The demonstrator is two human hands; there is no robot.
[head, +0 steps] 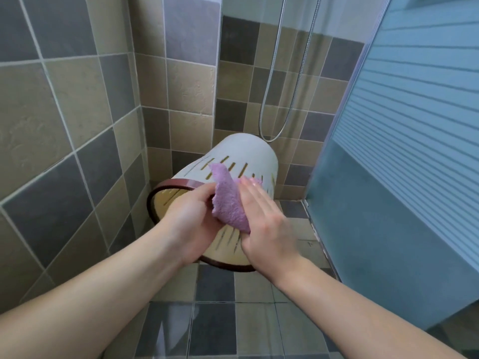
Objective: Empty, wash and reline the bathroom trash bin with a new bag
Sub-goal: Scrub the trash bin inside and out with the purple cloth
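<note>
A white slotted trash bin (241, 154) with a dark red rim (166, 186) is tipped on its side above the tiled floor, its open mouth facing me and its base pointing away. My left hand (188, 218) grips the rim at the mouth and holds the bin up. My right hand (267, 224) presses a purple cloth (226, 200) flat against the bin's slotted side, fingers stretched out over the cloth. The inside of the bin looks pale yellow, and no bag shows in it.
Tiled walls close in on the left and behind the bin. A frosted glass shower door (404, 151) stands close on the right. A metal shower hose (287, 81) hangs behind the bin. Wet floor tiles (215, 314) lie below my arms.
</note>
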